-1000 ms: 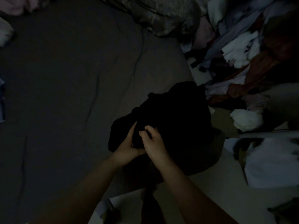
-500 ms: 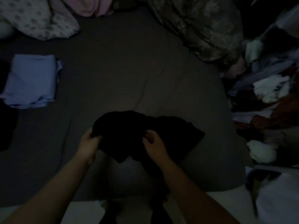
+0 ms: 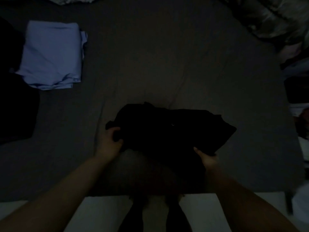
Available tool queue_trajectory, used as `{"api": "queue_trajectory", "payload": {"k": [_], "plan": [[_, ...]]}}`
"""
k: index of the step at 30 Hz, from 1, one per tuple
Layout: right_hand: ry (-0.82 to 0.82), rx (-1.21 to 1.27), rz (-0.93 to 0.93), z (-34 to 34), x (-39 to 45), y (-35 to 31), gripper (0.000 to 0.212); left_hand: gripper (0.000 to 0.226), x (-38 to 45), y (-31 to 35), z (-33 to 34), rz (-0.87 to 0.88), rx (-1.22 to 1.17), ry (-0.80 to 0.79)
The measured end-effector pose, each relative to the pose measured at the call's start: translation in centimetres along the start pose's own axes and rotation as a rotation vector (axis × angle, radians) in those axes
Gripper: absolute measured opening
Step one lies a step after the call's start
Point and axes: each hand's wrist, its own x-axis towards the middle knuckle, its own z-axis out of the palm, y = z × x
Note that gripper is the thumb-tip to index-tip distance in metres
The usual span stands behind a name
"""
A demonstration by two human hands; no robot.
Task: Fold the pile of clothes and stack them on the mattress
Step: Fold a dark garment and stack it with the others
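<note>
The room is dim. A black garment [image 3: 170,129] is spread in a bunch over the near part of the grey mattress [image 3: 150,64]. My left hand [image 3: 110,141] grips its left edge, fingers curled round the cloth. My right hand [image 3: 206,158] holds the garment's near right edge, its fingers hidden under the fabric. A folded light-blue garment [image 3: 51,54] lies on the mattress at the far left, next to dark folded clothes [image 3: 15,104] at the left edge.
The unfolded pile of clothes [image 3: 299,91] runs along the right edge. A patterned blanket [image 3: 274,19] is bunched at the top right. The pale floor [image 3: 103,213] and my legs show below the mattress's near edge.
The black garment came from the pile on the right to the middle of the mattress. My hands have moved apart, spreading it wider; the view swung left and down.
</note>
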Motion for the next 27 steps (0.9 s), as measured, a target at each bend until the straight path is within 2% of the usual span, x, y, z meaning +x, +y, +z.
{"api": "queue_trajectory", "payload": {"k": [2, 3, 5, 7, 9, 11, 12, 13, 14, 15, 17, 19, 21, 22, 23, 24, 25, 27], "plan": [[-0.089, 0.079, 0.09, 0.9, -4.0, -3.9, 0.055, 0.048, -0.9, 0.2, 3.5, 0.015, 0.053, -0.128], [-0.082, 0.106, 0.063, 1.1, -4.1, -4.7, 0.047, 0.055, -1.6, 0.8, 5.4, -0.034, 0.011, -0.21], [0.024, 0.048, -0.129, 1.7, -3.9, -6.5, 0.045, 0.079, -2.0, 1.7, 9.0, -0.139, -0.096, -0.294], [0.1, -0.078, -0.359, 1.6, -4.3, -9.0, 0.041, 0.106, -1.6, 2.8, 11.1, -0.253, -0.24, -0.223], [0.117, -0.147, -0.481, 0.9, -4.4, -11.6, 0.036, 0.119, -0.4, 3.5, 11.3, -0.479, -0.342, -0.048], [0.088, -0.197, -0.592, 0.0, -4.4, -14.8, 0.025, 0.121, 1.0, 2.8, 10.5, -0.647, -0.432, 0.078], [0.076, -0.238, -0.661, -0.3, -4.3, -16.3, 0.019, 0.12, 1.8, 2.3, 10.1, -0.69, -0.571, 0.093], [0.085, -0.288, -0.737, -0.4, -3.9, -17.9, 0.016, 0.112, 2.7, 1.8, 9.7, -0.719, -0.749, 0.085], [0.115, -0.347, -0.8, -0.5, -3.5, -19.4, 0.02, 0.096, 3.7, 1.5, 9.3, -0.725, -0.892, 0.065], [0.155, -0.408, -0.857, -0.5, -3.0, -21.0, 0.025, 0.071, 4.5, 2.0, 8.7, -0.697, -0.97, 0.046], [0.2, -0.452, -0.925, -0.2, -2.2, -24.5, 0.027, 0.025, 6.5, 4.3, 7.4, -0.61, -0.962, 0.063], [0.169, -0.277, -0.865, 0.6, -1.1, -27.9, 0.017, 0.009, 8.2, 8.0, 5.6, -0.426, -0.899, 0.135], [0.052, 0.022, -0.758, 1.3, 0.5, -30.9, 0.009, 0.02, 9.4, 11.6, 3.9, -0.175, -0.906, 0.155], [-0.035, 0.164, -0.695, 1.7, 1.4, -31.9, 0.022, 0.028, 9.6, 12.8, 3.4, -0.079, -0.89, 0.131], [-0.131, 0.265, -0.615, 1.9, 1.9, -32.2, 0.045, 0.035, 9.6, 13.5, 3.4, -0.017, -0.826, 0.117], [-0.177, 0.261, -0.562, 2.0, 2.6, -31.6, 0.061, 0.04, 9.4, 13.7, 3.8, 0.022, -0.703, 0.132], [-0.185, 0.187, -0.559, 2.1, 2.9, -30.4, 0.066, 0.045, 9.1, 13.4, 4.6, 0.043, -0.537, 0.174], [-0.152, -0.056, -0.566, 2.8, 3.8, -25.7, 0.058, 0.058, 8.2, 10.9, 7.5, -0.003, -0.218, 0.268]]}}
